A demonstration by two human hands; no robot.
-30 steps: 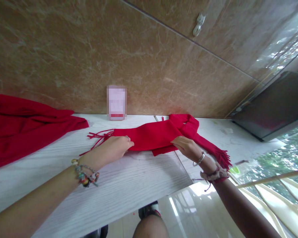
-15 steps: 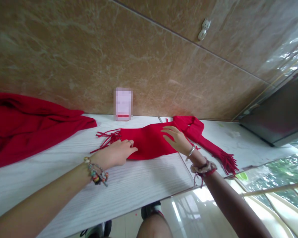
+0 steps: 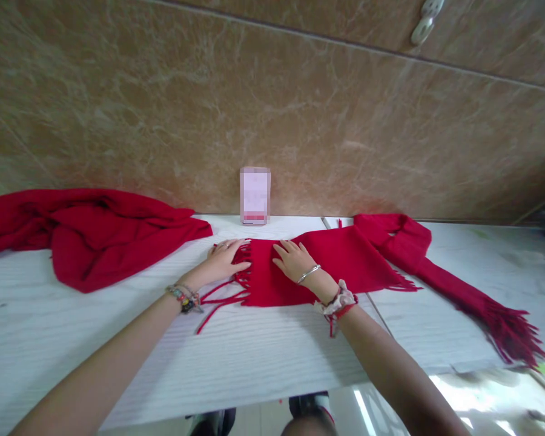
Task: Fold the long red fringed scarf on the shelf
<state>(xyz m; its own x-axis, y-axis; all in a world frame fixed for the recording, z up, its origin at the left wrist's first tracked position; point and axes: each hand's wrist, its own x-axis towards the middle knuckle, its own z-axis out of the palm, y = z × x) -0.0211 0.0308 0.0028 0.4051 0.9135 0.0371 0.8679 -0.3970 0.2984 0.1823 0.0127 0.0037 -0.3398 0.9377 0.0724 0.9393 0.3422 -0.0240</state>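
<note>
A red fringed scarf (image 3: 345,257) lies spread on the white wood-grain surface, with its right part bent over and a tasselled end trailing off to the right. My left hand (image 3: 222,260) rests on the fringe at the scarf's left end, fingers stretched out and thumb apart. Flat on the cloth just to the right, my right hand (image 3: 294,260) has its fingers spread. Neither hand grips the fabric. Some of the fringe under my left hand is hidden.
A crumpled red cloth (image 3: 104,236) lies to the left along the wall. A phone (image 3: 255,195) with a blurred screen leans against the brown marbled wall (image 3: 163,109). A white hook (image 3: 424,24) is fixed higher up. The surface's front edge runs above a tiled floor.
Both hands have let go of the scarf's near edge and now lie flat, the left shifted onto the fringe. The cloth is spread wider towards me. The view has turned left.
</note>
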